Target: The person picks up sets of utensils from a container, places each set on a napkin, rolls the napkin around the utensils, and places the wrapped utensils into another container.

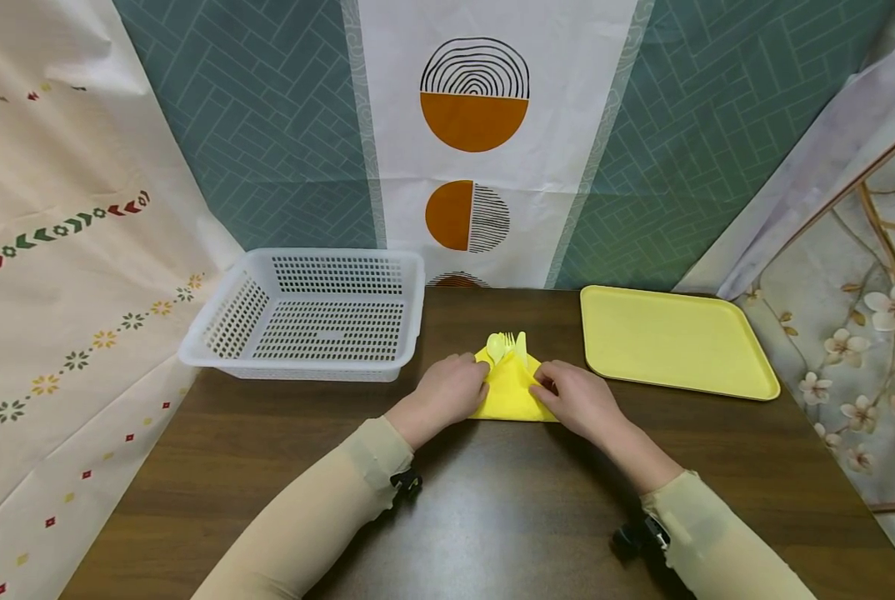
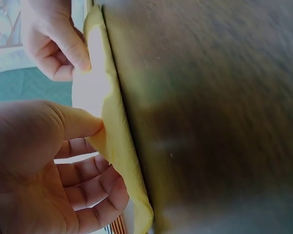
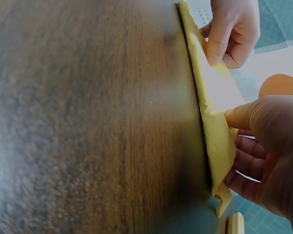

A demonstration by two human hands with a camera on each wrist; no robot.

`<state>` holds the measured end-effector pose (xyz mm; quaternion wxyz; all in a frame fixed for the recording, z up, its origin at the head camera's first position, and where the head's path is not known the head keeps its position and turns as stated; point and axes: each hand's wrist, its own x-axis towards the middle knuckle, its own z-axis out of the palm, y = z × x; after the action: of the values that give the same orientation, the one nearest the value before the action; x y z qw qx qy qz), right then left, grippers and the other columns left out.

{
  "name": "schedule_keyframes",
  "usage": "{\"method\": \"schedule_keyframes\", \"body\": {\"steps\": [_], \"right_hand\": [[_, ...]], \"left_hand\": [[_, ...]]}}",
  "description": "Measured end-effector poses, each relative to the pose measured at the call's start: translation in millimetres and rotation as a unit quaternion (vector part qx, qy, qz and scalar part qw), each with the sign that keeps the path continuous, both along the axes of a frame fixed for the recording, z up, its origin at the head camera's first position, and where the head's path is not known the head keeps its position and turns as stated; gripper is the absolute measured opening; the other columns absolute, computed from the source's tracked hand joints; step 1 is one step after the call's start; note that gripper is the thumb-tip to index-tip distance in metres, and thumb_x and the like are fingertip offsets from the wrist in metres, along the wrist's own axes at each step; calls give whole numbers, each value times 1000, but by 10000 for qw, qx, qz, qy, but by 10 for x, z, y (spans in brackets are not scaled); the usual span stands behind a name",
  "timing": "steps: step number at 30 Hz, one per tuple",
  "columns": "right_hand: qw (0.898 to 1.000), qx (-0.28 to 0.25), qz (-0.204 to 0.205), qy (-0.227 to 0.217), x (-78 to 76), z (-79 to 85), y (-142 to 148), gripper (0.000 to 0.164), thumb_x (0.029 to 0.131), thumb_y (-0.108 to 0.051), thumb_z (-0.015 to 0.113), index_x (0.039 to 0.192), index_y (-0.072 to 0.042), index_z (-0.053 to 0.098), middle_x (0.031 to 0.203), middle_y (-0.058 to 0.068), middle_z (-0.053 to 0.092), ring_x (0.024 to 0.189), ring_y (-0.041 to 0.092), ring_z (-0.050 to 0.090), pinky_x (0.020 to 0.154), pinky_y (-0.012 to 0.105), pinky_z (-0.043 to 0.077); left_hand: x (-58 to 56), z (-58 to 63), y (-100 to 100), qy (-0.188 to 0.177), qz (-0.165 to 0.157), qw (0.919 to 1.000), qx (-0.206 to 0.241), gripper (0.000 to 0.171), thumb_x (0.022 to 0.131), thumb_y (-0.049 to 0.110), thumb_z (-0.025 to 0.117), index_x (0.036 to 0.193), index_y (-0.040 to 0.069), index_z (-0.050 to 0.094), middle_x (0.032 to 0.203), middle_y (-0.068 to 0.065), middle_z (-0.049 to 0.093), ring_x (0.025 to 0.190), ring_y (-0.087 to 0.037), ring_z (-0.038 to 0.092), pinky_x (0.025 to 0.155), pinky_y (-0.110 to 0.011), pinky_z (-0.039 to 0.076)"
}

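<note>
A folded yellow napkin [image 1: 509, 398] lies on the brown table, its front edge straight. Out of its top stick a pale yellow spoon [image 1: 496, 346], a fork [image 1: 508, 339] and a knife [image 1: 521, 344], their lower parts hidden in the cloth. My left hand [image 1: 451, 388] pinches the napkin's left side; in the left wrist view the thumb of that hand [image 2: 53, 161] presses its front face, the fingers curled behind. On the opposite side my right hand [image 1: 577, 395] holds the cloth likewise, thumb in front and fingers behind, as the right wrist view of the hand [image 3: 268, 151] shows.
A white perforated plastic basket [image 1: 312, 364] stands at the back left. To the back right lies a yellow tray [image 1: 672, 337]. Patterned cloths hang behind and at both sides of the table [image 1: 492, 517].
</note>
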<state>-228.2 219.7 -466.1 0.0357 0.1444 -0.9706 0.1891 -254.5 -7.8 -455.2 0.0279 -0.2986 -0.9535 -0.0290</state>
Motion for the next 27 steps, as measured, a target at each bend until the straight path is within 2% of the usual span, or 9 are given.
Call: {"method": "schedule_keyframes", "body": {"steps": [7, 19, 27], "right_hand": [[10000, -10, -78, -47, -26, -39, -6, 13, 90, -26, 77, 91, -16, 68, 79, -4, 58, 68, 15, 53, 63, 33, 47], [9998, 73, -153, -40, -32, -32, -11, 13, 91, -26, 75, 90, -15, 68, 78, -4, 59, 67, 15, 53, 62, 34, 46], [9997, 58, -227, 56, -26, -45, -17, 14, 90, -26, 76, 92, -16, 66, 80, -3, 57, 68, 16, 52, 61, 34, 45]], "left_hand": [[-29, -7, -1, -116, 102, 9998, -107, 17, 98, 25, 58, 96, 12, 69, 85, -6, 58, 72, -24, 55, 65, -38, 50], [-34, -22, -14, -36, 137, 9998, -126, 17, 97, 24, 59, 93, 11, 70, 83, -6, 56, 72, -24, 54, 63, -38, 50], [-20, -27, -19, 49, 123, 9999, -79, 20, 98, 24, 59, 112, 11, 64, 92, -8, 59, 75, -25, 57, 65, -38, 52]]}}
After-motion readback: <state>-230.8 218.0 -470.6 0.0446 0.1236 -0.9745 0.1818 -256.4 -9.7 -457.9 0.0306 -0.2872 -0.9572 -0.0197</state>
